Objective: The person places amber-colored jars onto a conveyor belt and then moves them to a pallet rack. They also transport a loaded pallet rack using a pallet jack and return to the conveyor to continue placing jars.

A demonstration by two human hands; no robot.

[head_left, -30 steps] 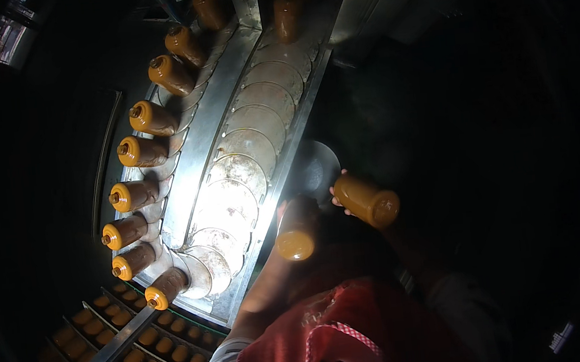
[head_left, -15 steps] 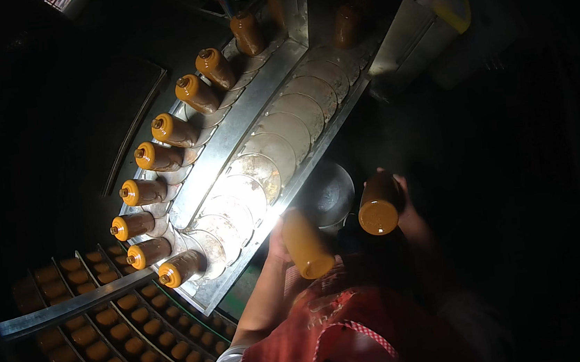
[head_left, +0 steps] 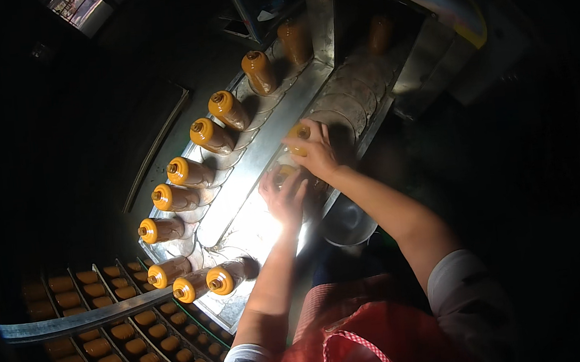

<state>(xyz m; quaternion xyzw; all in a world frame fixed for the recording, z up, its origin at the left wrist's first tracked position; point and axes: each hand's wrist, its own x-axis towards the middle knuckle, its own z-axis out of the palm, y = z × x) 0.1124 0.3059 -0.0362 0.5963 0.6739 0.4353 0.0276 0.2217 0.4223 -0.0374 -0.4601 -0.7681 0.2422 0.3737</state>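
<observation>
We are finding the far jar [head_left: 298, 138] and the near jar [head_left: 286, 174] over the right-hand lane [head_left: 335, 110] of round overlapping plates, close to the metal strip [head_left: 260, 163]. Hands are hiding the bases, so we cannot tell whether either is resting flat.

The right hand [head_left: 318, 152] is clasping the far jar around its top, fingers part-open to the jar's width. The left hand [head_left: 283, 197] is holding the near jar likewise, fingers spread and curved; how firmly, we cannot tell.

In our judgement, sound handling is calling for each jar staying upright, centred on one plate, its base seated before any finger loosens. We are also advising level wrists and a small gap, so that the jars are not knocking together.

Beyond, a row of jars [head_left: 210, 135] is standing along the left-hand lane. A grey bowl [head_left: 350, 222] is sitting just beside the right-hand lane's outer edge; racks [head_left: 107, 317] of brown pieces are lying at lower left.
</observation>
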